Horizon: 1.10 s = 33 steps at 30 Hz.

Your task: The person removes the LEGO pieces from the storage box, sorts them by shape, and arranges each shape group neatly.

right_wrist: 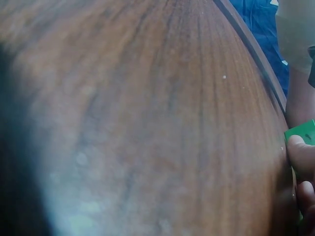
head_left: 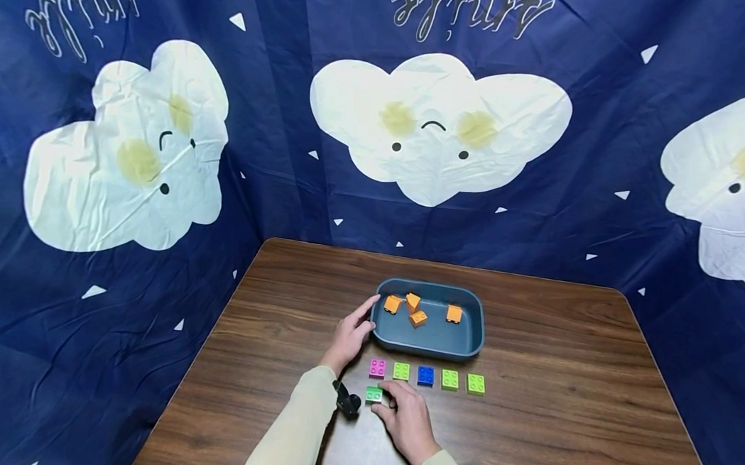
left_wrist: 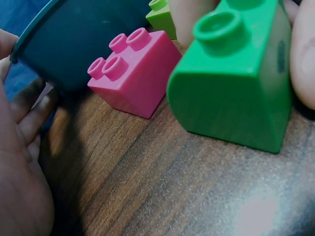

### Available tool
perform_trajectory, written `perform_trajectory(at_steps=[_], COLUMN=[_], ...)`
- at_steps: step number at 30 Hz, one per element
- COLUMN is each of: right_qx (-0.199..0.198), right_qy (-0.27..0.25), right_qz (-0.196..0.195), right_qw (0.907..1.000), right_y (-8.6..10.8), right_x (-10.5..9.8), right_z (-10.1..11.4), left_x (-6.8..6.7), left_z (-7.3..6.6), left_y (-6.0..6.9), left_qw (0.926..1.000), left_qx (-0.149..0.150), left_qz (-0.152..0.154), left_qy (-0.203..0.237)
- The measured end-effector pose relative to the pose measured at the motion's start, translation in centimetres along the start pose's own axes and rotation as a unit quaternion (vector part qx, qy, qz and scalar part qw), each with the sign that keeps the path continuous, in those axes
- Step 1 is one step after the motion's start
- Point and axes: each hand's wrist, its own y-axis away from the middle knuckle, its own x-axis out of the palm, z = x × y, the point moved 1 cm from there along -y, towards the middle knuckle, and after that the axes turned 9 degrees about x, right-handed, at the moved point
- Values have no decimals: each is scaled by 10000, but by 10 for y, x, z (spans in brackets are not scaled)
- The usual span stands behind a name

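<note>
At the left end of the blue-grey tray [head_left: 427, 350], my left hand [head_left: 347, 339] touches the outside, its index finger extended and thumb apart. The left wrist view has its fingers against the tray wall [left_wrist: 83, 44]. My right hand [head_left: 407, 417] pinches a green brick [head_left: 373, 395] between thumb and finger, just in front of a pink brick [head_left: 378, 368]. Close up, the green brick [left_wrist: 221, 93] has a rounded side and stands studs up beside the pink brick [left_wrist: 135, 73]. At the right wrist view's edge, the right thumb [right_wrist: 301, 155] lies against the green brick [right_wrist: 306, 131].
Right of the pink brick, a row continues with lime [head_left: 401, 371], blue [head_left: 425, 376], lime [head_left: 449, 379] and lime [head_left: 475, 384] bricks. Several orange pieces [head_left: 418, 318] lie inside the tray. Blue curtains [head_left: 275, 148] surround the wooden table [head_left: 562, 372].
</note>
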Motion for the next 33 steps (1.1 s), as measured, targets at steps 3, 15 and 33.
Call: perform_trajectory(at_steps=[3,15,33], right_qx=[-2,49,115], right_qy=[-35,-22,-81], right_qz=[-16,1,34], right_qw=[10000,10000,9999], right_y=[0,1,1], right_x=[0,0,0], right_z=[0,-1,0], left_x=[0,-2,-2], left_z=[1,1,-1], left_y=[-1,-1,0], left_qw=[10000,9996,9993], left_qx=[31,114,41], left_qz=[7,87,88], left_qy=[-1,237,362])
